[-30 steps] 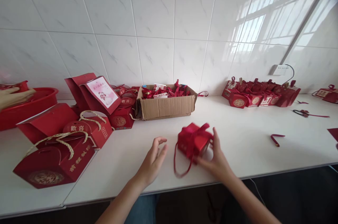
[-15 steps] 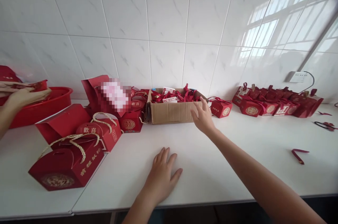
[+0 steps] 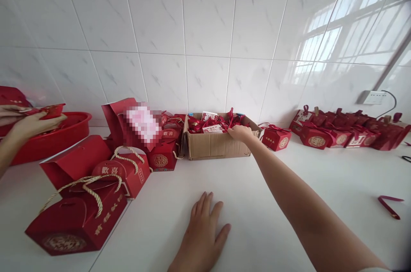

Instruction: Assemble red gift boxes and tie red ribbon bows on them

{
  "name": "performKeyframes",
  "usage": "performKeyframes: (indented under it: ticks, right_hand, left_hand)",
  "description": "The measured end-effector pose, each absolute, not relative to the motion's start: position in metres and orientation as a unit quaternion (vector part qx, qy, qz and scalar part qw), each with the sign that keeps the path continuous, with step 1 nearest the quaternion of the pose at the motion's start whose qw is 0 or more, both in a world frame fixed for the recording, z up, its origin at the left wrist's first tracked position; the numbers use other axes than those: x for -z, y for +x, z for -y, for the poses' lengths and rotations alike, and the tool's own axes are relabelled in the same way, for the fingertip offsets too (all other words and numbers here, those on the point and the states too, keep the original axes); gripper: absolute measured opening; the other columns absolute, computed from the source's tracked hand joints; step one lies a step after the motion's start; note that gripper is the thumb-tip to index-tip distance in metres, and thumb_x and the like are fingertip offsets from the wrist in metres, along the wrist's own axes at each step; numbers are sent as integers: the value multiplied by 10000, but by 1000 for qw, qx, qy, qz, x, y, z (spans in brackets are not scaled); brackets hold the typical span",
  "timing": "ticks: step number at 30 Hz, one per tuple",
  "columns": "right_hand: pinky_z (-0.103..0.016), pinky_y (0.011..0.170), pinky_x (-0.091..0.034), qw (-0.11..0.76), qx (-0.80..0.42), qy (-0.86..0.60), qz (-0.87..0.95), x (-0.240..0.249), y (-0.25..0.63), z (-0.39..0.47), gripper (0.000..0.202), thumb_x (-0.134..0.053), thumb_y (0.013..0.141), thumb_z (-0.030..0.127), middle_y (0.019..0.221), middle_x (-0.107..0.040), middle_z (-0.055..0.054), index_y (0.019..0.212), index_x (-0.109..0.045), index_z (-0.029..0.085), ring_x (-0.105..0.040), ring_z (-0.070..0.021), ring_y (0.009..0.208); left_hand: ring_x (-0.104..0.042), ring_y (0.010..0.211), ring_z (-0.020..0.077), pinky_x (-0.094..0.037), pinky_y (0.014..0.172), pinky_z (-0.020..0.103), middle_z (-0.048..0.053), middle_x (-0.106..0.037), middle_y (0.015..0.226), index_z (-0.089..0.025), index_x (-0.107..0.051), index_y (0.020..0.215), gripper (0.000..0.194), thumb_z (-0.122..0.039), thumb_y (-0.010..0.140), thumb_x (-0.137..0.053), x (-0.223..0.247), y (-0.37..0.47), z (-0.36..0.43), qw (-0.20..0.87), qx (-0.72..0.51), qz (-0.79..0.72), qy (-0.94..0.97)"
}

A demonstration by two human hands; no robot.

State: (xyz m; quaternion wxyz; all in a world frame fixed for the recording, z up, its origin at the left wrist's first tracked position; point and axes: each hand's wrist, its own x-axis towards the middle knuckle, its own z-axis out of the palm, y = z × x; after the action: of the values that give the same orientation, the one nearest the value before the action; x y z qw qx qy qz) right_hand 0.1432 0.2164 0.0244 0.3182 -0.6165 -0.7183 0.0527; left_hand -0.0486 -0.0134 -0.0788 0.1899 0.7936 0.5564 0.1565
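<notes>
My left hand (image 3: 204,233) lies flat on the white tabletop with its fingers apart, holding nothing. With my right arm stretched forward, my right hand (image 3: 240,132) is over the front rim of an open cardboard box (image 3: 221,146), near its right end. Its fingers are bent together against dark red ribbon (image 3: 231,117) and small red gift boxes (image 3: 201,125) inside. What lies between those fingertips is hidden. A white printed card (image 3: 213,129) rests among the contents just left of the hand.
Red gift boxes with rope handles (image 3: 77,220) stand at left. A ribboned box (image 3: 276,137) sits beside the carton, and several more (image 3: 316,137) line the wall at right. A folded ribbon strip (image 3: 389,207) lies at right. Another person's hands (image 3: 35,124) work over a red basin (image 3: 75,128).
My right hand has come down from above the carton's front rim onto its contents, and its spread fingers have closed. My left hand stays on the table. The view has shifted slightly.
</notes>
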Motion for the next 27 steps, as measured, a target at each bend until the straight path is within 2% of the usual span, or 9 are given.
performKeyframes:
  ticks: [3, 7, 10, 13, 15, 18, 20, 23, 27]
  right_hand:
    - [-406, 866, -437, 420, -108, -583, 687, -21, 146, -200, 261, -521, 853, 341, 882, -711, -75, 911, -701, 161, -633, -244, 908]
    - [-349, 830, -468, 562, -172, -505, 633, -23, 162, -167, 413, -426, 853, 349, 1096, -686, -86, 1167, -627, 171, -624, -221, 986]
    - [-344, 842, -480, 615, -205, -459, 608, -26, 181, -132, 429, -500, 827, 389, 1126, -672, -92, 1182, -610, 175, -623, -207, 997]
    - [-335, 808, -495, 646, -288, -414, 573, -19, 192, -80, 370, -627, 781, 384, 1055, -690, -85, 1098, -647, 193, -636, -202, 937]
    - [-315, 774, -500, 640, -365, -402, 544, -6, 191, -39, 293, -713, 730, 350, 948, -708, -65, 983, -684, 205, -642, -192, 870]
    - [-291, 741, -503, 544, -461, -403, 574, 18, 175, 21, 173, -712, 752, 323, 822, -709, -60, 853, -695, 183, -646, -180, 793]
    - [-271, 702, -503, 500, -507, -372, 595, 32, 160, 52, 143, -687, 780, 315, 788, -692, -58, 806, -693, 175, -641, -170, 750]
    - [-250, 681, -493, 489, -527, -351, 600, 45, 146, 80, 125, -677, 787, 306, 770, -671, -52, 794, -708, 185, -619, -157, 719]
    - [-237, 684, -488, 533, -497, -385, 566, 51, 153, 93, 123, -696, 760, 333, 744, -667, -46, 756, -715, 212, -606, -165, 716]
  left_hand:
    - [-186, 1409, 315, -248, 1116, 520, 113, -296, 1509, -225, -499, 1317, 533, -502, 874, -394, 80, -49, 14, 185, -159, -557, 794]
    - [-223, 1396, 314, -274, 1106, 510, 118, -328, 1490, -224, -524, 1281, 500, -487, 869, -422, 82, -49, 14, 173, -169, -553, 797]
    - [-238, 1389, 315, -283, 1103, 508, 122, -351, 1474, -219, -539, 1254, 469, -469, 870, -438, 85, -50, 13, 164, -185, -546, 801]
    - [-278, 1371, 308, -305, 1095, 501, 133, -385, 1442, -201, -521, 1252, 436, -408, 874, -456, 87, -51, 10, 150, -220, -538, 800]
    - [-315, 1353, 285, -330, 1084, 488, 135, -400, 1422, -197, -468, 1283, 427, -349, 885, -448, 87, -50, 10, 125, -268, -527, 797]
    - [-334, 1338, 259, -355, 1067, 483, 121, -404, 1414, -217, -349, 1354, 488, -280, 883, -462, 83, -44, 14, 62, -347, -490, 798]
    - [-345, 1325, 266, -367, 1057, 483, 116, -422, 1402, -218, -326, 1366, 565, -239, 838, -525, 77, -37, 21, 35, -366, -448, 815]
    - [-388, 1283, 277, -389, 1032, 466, 89, -501, 1333, -226, -482, 1240, 486, -153, 766, -562, 67, -28, 34, 44, -347, -394, 850]
    - [-515, 1119, 249, -430, 946, 427, 64, -634, 1109, -212, -618, 974, 237, -115, 813, -474, 60, -25, 44, 86, -339, -391, 851]
